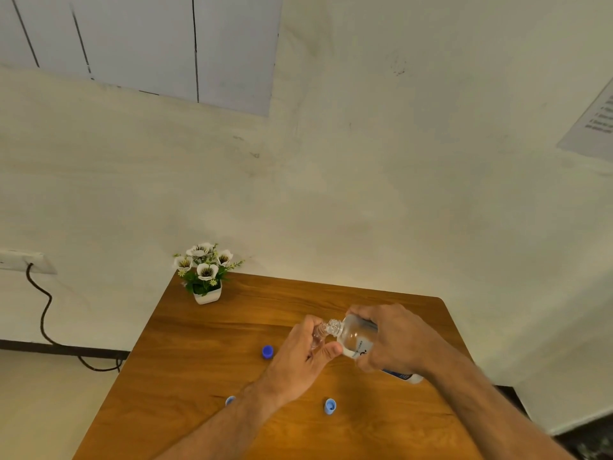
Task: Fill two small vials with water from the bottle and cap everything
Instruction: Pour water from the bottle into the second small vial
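At far left, against the wall: small white pot of artificial flowers (206,273), glossy square planter, standing on the far corner of the warm wood-grain table (199,353). Nearer, on the bare wood: dark blue ribbed cap (267,351), round and upright, probably the bottle's; closer to the front edge, light blue cap (230,400), half hidden by the forearm. Centre: left hand (306,356) wrapped closely round a small clear vial (319,334), held above the table, mouth tilted toward the right, only neck and part of the body showing between the fingers. Below and between the arms: second light blue cap (330,406), lying on its side, hollow facing out. Right: right hand (396,340) clamped around the transparent bottle (353,335), tipped nearly horizontal, threaded open neck meeting the vial's mouth, white-and-blue label underneath. Judged stage: pouring under way on one vial, water level inside not readable. Second vial nowhere visible, so full or empty unknown. All three caps off; capping of both vials and the bottle left to do.
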Tool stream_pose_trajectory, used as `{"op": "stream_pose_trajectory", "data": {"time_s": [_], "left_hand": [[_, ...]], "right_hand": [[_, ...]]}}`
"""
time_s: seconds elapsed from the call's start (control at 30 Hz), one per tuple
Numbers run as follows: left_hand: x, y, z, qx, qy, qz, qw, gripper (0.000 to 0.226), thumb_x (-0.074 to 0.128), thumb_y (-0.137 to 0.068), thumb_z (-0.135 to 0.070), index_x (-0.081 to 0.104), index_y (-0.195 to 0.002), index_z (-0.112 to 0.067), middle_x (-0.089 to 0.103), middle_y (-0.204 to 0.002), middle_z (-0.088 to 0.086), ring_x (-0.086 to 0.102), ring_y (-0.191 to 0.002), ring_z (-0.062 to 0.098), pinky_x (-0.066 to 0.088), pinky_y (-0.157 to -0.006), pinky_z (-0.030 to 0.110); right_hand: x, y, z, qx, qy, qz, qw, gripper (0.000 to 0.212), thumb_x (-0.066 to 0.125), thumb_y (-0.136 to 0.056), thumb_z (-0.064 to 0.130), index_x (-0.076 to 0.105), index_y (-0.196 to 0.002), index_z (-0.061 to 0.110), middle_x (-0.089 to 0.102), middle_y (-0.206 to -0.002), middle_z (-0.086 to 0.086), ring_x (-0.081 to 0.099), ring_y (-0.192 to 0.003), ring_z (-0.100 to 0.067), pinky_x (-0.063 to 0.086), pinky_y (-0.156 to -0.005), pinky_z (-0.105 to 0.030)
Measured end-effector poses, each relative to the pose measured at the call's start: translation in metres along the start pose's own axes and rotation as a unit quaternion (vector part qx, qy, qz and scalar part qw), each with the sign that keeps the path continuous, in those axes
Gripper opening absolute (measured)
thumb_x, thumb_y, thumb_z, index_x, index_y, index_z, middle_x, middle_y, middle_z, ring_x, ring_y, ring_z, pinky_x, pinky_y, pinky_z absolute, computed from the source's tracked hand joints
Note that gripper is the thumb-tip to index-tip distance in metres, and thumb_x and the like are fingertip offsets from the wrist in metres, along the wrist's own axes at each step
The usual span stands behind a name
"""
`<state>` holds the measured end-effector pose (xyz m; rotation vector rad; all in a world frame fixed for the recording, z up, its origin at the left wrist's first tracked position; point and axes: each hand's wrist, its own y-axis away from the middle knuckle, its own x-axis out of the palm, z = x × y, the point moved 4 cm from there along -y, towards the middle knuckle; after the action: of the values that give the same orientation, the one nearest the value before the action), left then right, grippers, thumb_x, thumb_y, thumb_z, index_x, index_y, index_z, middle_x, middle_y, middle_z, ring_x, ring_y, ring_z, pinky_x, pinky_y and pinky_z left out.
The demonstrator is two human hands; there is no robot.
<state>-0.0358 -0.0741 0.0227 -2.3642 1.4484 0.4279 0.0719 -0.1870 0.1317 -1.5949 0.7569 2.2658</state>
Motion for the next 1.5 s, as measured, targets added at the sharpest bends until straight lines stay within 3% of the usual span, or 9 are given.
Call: {"op": "stream_pose_trajectory", "data": {"time_s": [0.33,0.57,0.93,1.07,1.3,1.5], "left_hand": [[0.001,0.002,-0.001,-0.002,0.006,0.0,1.0,0.075,0.034,-0.069,-0.09,0.045,-0.113,-0.03,0.058,-0.106,-0.005,0.059,-0.093,0.005,0.048,-0.069,0.014],[0.002,0.005,-0.001,-0.006,0.003,0.003,1.0,0.071,0.037,-0.073,-0.084,0.044,-0.118,-0.029,0.056,-0.11,-0.006,0.056,-0.091,-0.002,0.047,-0.068,0.008],[0.004,0.008,-0.005,-0.008,-0.016,0.013,1.0,0.068,0.035,-0.072,-0.081,0.045,-0.113,-0.028,0.055,-0.104,-0.006,0.056,-0.091,0.005,0.048,-0.068,0.011],[0.006,0.009,-0.001,-0.011,-0.01,0.025,1.0,0.066,0.037,-0.074,-0.082,0.043,-0.115,-0.03,0.057,-0.109,-0.004,0.06,-0.098,0.009,0.055,-0.078,0.02],[0.01,0.011,0.0,-0.013,-0.005,0.036,0.999,0.068,0.037,-0.075,-0.082,0.046,-0.117,-0.03,0.058,-0.11,-0.005,0.059,-0.099,0.008,0.055,-0.082,0.022],[0.011,0.014,-0.001,-0.018,0.014,0.05,0.998,0.074,0.034,-0.072,-0.088,0.046,-0.114,-0.029,0.059,-0.107,0.0,0.058,-0.098,0.011,0.055,-0.082,0.024]], "right_hand": [[0.001,0.003,0.0,0.003,0.004,0.002,1.0,0.094,0.083,-0.066,0.037,0.04,-0.149,0.027,0.061,-0.128,0.01,0.06,-0.093,-0.005,0.04,-0.068,-0.013],[0.001,0.005,-0.001,0.006,-0.002,-0.004,1.0,0.095,0.083,-0.066,0.037,0.039,-0.15,0.027,0.061,-0.129,0.01,0.062,-0.098,-0.007,0.046,-0.077,-0.019],[0.003,0.009,-0.002,0.004,0.001,-0.006,1.0,0.096,0.083,-0.065,0.039,0.039,-0.149,0.027,0.061,-0.129,0.011,0.059,-0.097,-0.006,0.049,-0.08,-0.02],[0.005,0.01,-0.002,0.007,0.002,-0.003,1.0,0.096,0.083,-0.064,0.038,0.039,-0.149,0.028,0.061,-0.13,0.01,0.06,-0.1,-0.008,0.054,-0.086,-0.027],[0.009,0.011,-0.006,0.002,-0.004,0.005,1.0,0.089,0.083,-0.065,0.038,0.044,-0.145,0.03,0.063,-0.12,0.013,0.062,-0.095,-0.007,0.054,-0.08,-0.022],[0.015,0.013,-0.01,0.009,-0.03,0.004,1.0,0.097,0.082,-0.067,0.035,0.035,-0.151,0.026,0.055,-0.137,0.01,0.058,-0.11,-0.008,0.053,-0.092,-0.026]]}}
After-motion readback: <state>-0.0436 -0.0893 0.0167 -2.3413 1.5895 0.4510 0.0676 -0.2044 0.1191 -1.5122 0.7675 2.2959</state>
